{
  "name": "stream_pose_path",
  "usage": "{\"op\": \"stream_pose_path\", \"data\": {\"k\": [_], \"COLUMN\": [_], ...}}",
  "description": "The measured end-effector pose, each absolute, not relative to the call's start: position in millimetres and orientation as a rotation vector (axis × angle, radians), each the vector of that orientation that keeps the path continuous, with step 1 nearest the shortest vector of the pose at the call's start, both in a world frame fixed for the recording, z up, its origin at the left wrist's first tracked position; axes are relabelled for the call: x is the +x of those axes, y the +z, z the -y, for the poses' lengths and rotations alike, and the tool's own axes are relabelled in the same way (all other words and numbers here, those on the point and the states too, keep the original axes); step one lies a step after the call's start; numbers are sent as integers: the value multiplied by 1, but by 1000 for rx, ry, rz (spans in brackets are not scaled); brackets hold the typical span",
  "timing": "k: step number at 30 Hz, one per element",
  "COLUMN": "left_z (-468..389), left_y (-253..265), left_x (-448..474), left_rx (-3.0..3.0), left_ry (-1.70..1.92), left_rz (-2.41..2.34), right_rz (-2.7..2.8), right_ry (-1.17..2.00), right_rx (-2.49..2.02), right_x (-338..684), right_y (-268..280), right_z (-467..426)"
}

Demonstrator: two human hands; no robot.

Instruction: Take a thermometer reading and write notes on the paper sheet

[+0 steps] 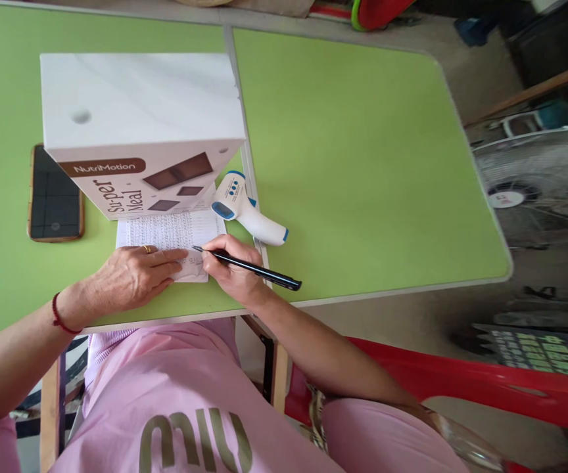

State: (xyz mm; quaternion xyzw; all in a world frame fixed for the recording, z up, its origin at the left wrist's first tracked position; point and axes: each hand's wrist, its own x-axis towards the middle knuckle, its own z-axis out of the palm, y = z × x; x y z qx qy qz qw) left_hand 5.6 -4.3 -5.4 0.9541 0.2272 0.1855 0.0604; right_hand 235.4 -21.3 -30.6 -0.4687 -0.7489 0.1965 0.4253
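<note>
A sheet of paper (175, 230) covered in handwritten lines lies on the green table (363, 164) near its front edge. My left hand (131, 276), with a ring and a red wrist thread, rests flat on the sheet's lower left part. My right hand (232, 269) grips a black pen (249, 266), whose tip touches the paper just right of my left fingertips. The sheet's far end is hidden under a white box.
A white NutriMotion box (141, 125) stands behind the paper. A white and blue infrared thermometer (247, 210) lies to its right. A phone (54, 194) lies at the left. A red chair (461, 381) and a fan (540, 187) are off the table's right.
</note>
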Motion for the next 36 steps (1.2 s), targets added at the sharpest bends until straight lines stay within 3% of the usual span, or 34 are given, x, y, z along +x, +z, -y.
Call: {"op": "stream_pose_path", "data": {"k": [36], "left_z": [4], "left_y": [-5], "left_x": [4], "left_rx": [2891], "left_ry": [544], "left_rz": [-696], "right_rz": [1832], "right_ry": [471], "right_rx": [-1206], "right_x": [235], "right_y": [-30], "right_z": [22]}}
